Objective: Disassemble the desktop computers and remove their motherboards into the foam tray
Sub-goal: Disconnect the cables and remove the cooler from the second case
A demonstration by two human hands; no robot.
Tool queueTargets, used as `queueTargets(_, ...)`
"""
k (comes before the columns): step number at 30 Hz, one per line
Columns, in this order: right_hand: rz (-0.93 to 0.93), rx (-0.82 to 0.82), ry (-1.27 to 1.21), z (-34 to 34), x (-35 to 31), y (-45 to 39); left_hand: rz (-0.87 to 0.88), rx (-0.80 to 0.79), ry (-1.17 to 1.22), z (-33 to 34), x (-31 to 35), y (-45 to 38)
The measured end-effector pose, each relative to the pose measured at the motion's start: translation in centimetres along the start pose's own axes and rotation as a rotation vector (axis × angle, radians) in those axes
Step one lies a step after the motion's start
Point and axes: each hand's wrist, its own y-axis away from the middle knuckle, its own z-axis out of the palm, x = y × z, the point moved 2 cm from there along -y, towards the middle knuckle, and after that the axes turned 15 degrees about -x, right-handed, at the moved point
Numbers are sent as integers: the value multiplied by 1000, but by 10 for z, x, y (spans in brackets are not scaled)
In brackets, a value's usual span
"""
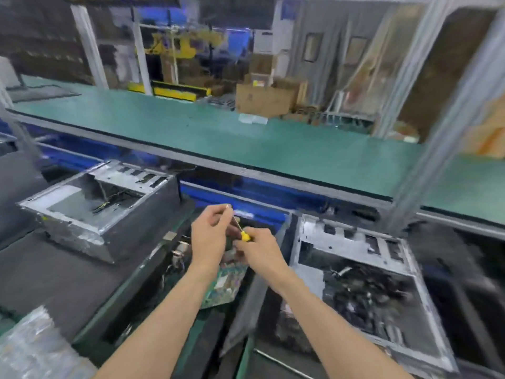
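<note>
Head view: both my hands meet on a small screwdriver above the open work area.

My right hand (259, 248) curls round the yellow handle of the screwdriver (244, 234), while my left hand (211, 233) pinches near the tip of its thin shaft. Below them lies a motherboard (222, 287), blurred. One opened computer case (101, 207) sits to the left, another case (363, 280) to the right, under a green shelf (246, 138).

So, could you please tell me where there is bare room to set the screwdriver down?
The green shelf above is mostly bare, left of the cardboard boxes. The dark surface in front of the left computer case is bare too. Between the cases it is crowded with boards and parts.
</note>
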Motion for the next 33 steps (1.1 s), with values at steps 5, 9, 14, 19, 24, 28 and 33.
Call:
queueTargets(5,34,128,-56,-70,32,38,-51,-140,27,86,-5,-6)
queueTargets(9,60,172,-79,-111,56,66,-118,-179,-30,138,-17,-12)
queueTargets(14,65,271,-146,-156,91,100,-204,-269,-129,186,-38,-16)
queueTargets(19,104,378,-207,-181,125,123,-338,-350,-220,214,-63,-12)
queueTargets(24,125,433,-244,-200,150,139,-413,-407,-426,230,-88,-1)
queueTargets(28,131,517,-198,-220,162,146,-371,-550,-610,243,-109,14)
queueTargets(33,118,595,23,-238,169,152,-165,-740,-1061,271,-127,28)
